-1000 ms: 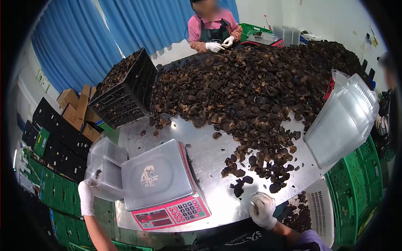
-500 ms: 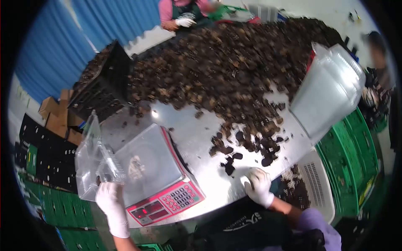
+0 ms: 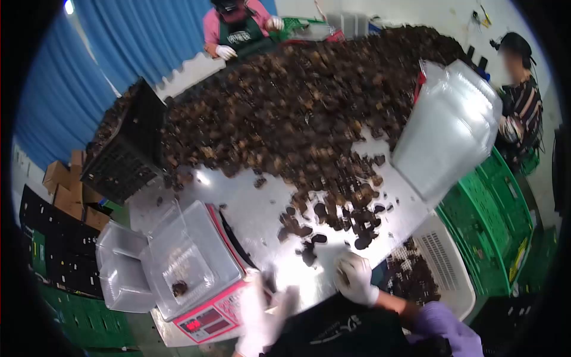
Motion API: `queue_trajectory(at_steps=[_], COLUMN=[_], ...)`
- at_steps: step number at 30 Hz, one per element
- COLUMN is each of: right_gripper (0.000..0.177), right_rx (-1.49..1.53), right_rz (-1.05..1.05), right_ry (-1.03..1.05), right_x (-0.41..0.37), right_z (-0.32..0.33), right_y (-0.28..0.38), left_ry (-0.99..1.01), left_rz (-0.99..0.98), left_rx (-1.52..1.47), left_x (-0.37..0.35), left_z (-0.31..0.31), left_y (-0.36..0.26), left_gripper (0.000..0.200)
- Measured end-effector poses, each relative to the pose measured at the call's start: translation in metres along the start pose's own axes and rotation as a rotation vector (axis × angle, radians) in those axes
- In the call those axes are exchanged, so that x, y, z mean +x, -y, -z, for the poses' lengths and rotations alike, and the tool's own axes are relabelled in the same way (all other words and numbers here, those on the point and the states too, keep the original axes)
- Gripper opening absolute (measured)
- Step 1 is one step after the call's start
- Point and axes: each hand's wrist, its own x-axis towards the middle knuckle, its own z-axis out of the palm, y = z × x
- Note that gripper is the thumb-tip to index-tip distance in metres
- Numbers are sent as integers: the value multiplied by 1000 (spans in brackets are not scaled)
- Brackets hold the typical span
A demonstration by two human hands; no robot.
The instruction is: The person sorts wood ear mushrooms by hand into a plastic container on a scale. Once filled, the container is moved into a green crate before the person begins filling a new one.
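Observation:
A clear plastic clamshell box (image 3: 199, 262) lies opened out on the scale (image 3: 225, 309), its other half (image 3: 122, 271) hanging over the scale's left side. One dark brown piece (image 3: 179, 288) sits inside it. My left hand (image 3: 259, 315), white-gloved and smeared by motion, is at the scale's right front corner; its fingers cannot be made out. Near the table's front edge, my right hand (image 3: 357, 278), also gloved, has its fingers curled in; what they hold, if anything, is hidden. Just beyond it lie loose dark brown mushroom-like pieces (image 3: 364, 233).
A large heap of dark pieces (image 3: 285, 107) covers the back of the metal table (image 3: 250, 196). A black crate (image 3: 128, 149) tilts at left. Stacked clear boxes (image 3: 446, 131) stand right, near green crates (image 3: 488, 208) and a white basket (image 3: 443, 250). Two other people (image 3: 241, 30) (image 3: 520, 101) are nearby.
The clear box, held up at the scale's left by my left hand, now rests on the scale, let go. That hand has moved right. My right hand stays near the table edge, and the view has shifted.

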Motion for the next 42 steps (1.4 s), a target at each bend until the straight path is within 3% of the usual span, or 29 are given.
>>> queue_trajectory(at_steps=[1, 3, 4, 6, 7, 8, 9, 10, 11, 14, 15, 17, 21, 23, 25, 28, 31, 34, 37, 39, 42], right_gripper=[41, 46, 48, 48, 50, 53, 57, 64, 72, 88, 89, 89, 90, 88, 83, 80, 80, 81, 80, 69, 52], right_rx=[23, 200, 337, 335, 451, 567, 333, 352, 290, 306, 323, 302, 336, 210, -312, -346, -491, -581, -616, -454, -240], right_rz=[9, -88, -148, 66, 30, 6, 186, 295, 425, 423, 384, 367, -114, -113, -69, -142, -48, -171, -172, -118, 85], right_ry=[-44, -30, 6, 50, 105, 248, 193, 84, -12, -77, -53, -96, 61, -18, 50, 268, 390, 166, 12, -76, 59], right_x=[5, 22, 36, 93, 116, 142, 177, 204, 235, 290, 291, 277, 208, 167, 113, 86, 83, 99, 108, 116, 137], right_z=[3, 13, 18, 44, 53, 62, 74, 78, 83, 91, 94, 92, 94, 83, 88, 81, 68, 59, 61, 57, 34], right_y=[4, 17, 24, 35, 40, 41, 46, 46, 44, 37, 30, 7, -37, -59, -74, -58, -59, -78, -76, -50, -20], left_ry=[-140, 15, -18, -47, -27, -131, -244, -88, -70, -72, -188, -106, -40, 44, 111, 60, 81, 82, 50, -63, -148], left_rz=[-268, -239, -278, -304, -313, -333, -359, -382, -387, -376, -337, -304, -406, -407, -347, -399, -363, -332, -249, -139, -105], left_rx=[65, -181, -215, -229, -235, -105, 27, 31, 38, 66, 82, 193, 216, 130, 107, 85, 66, 5, -44, -130, -177], left_x=[2, 2, 3, 2, 0, -5, -4, -5, 0, -2, 1, -1, -2, -5, -4, 4, 2, 4, 4, 14, 18], left_z=[-34, -98, -112, -142, -145, -143, -142, -145, -145, -145, -143, -144, -146, -149, -147, -140, -140, -136, -135, -132, -143], left_y=[1, 19, 17, 24, 17, 7, 3, 13, 13, 14, 5, 7, 25, 34, 29, 22, 19, 17, 20, 18, 28], left_gripper=[70, 79, 83, 85, 85, 78, 70, 93, 93, 97, 78, 88, 86, 85, 83, 83, 94, 92, 92, 94, 96])
